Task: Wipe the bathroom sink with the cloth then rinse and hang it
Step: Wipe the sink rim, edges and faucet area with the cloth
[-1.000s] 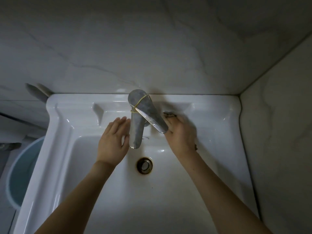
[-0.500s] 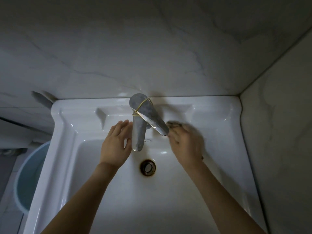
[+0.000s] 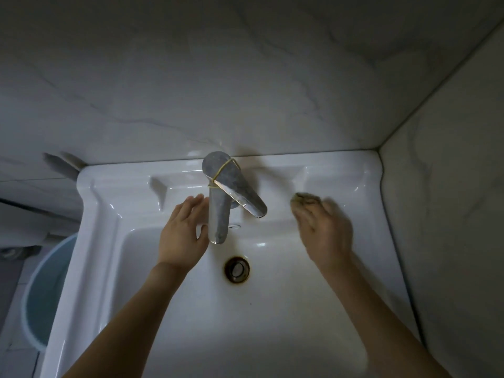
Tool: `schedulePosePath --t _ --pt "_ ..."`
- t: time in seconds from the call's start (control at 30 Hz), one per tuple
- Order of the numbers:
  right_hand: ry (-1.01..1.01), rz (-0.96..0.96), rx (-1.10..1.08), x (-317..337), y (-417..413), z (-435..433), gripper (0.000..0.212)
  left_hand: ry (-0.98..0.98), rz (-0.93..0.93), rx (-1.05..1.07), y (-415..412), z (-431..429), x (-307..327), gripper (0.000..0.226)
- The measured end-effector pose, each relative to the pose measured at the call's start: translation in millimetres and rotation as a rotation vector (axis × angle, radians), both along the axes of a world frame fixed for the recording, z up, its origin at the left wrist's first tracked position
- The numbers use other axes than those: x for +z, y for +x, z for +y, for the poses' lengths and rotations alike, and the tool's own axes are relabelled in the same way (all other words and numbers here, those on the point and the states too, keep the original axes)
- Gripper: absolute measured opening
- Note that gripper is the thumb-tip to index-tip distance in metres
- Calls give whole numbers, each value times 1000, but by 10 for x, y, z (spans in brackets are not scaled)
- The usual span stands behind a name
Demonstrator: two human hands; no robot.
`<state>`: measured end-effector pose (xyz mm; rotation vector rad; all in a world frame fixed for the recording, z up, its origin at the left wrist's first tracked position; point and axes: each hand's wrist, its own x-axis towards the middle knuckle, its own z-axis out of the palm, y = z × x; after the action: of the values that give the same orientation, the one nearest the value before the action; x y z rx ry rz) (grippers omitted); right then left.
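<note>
A white ceramic sink (image 3: 272, 323) fills the lower view, with a metal tap (image 3: 218, 214) at its back and a drain (image 3: 236, 269) below the spout. My right hand (image 3: 326, 233) is blurred with motion on the back ledge right of the tap. Under its fingertips it presses a small dark cloth (image 3: 304, 199), most of which the hand hides. My left hand (image 3: 183, 233) lies flat with straight fingers on the ledge just left of the spout, holding nothing.
Marble-look wall tiles (image 3: 245, 91) rise behind the sink and along the right side (image 3: 450, 214). A blue bucket (image 3: 43, 296) stands on the floor to the left. The tap lever (image 3: 240, 192), bound with a yellow rubber band, points toward the right.
My right hand has slid with the cloth from beside the tap lever out to the right along the back ledge. The left hand has stayed beside the spout.
</note>
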<state>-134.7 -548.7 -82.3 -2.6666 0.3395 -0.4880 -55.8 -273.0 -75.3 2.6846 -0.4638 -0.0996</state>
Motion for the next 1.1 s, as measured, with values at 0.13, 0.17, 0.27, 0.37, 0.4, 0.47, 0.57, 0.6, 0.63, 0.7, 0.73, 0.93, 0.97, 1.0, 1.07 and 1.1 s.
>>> schedulePosePath --t 0.13,0.17,0.27,0.37,0.4,0.47,0.57,0.6,0.63,0.7,0.73,0.93,0.97,1.0,1.07,1.1 --pt "5 -30 -205 -4 -173 -340 39 -14 -9 27 -3 -29 -15 56" --pt "-14 -23 -257 26 -220 -393 36 -13 -2 29 -3 -27 -19 57" --pt "-68 -2 -366 11 -280 -426 13 -13 -3 25 2 -12 -23 58" --pt "1 -50 -394 -84 -118 -271 9 -7 -18 21 -22 -35 -21 56" --pt "48 -85 -400 -85 -33 -209 11 -5 -23 28 -29 -47 -15 56" --pt "136 -141 -376 -45 88 -55 16 -1 -20 42 -40 -85 2 55" --pt "161 -147 -164 -3 198 332 20 40 -17 32 -34 -101 31 61" --pt "171 -134 -79 38 236 462 18 50 -16 28 -26 -105 44 62" --pt "150 -116 -3 69 307 536 17 59 -13 27 -23 -108 60 63" --pt "-73 33 93 137 544 559 26 63 -13 25 -22 -108 99 62" --pt "-203 165 131 152 664 528 38 55 -15 31 -25 -111 114 60" --pt "-311 173 -45 51 575 203 12 61 8 32 -9 -69 112 49" --pt "-272 131 -83 33 507 134 11 67 16 33 -7 -54 104 50" --pt "-231 95 -113 22 451 91 14 69 25 30 -9 -50 96 51" --pt "-151 44 -133 -22 379 100 22 55 30 28 -4 -51 88 52" --pt "-87 36 -136 -19 347 136 25 43 28 30 -1 -57 86 52"
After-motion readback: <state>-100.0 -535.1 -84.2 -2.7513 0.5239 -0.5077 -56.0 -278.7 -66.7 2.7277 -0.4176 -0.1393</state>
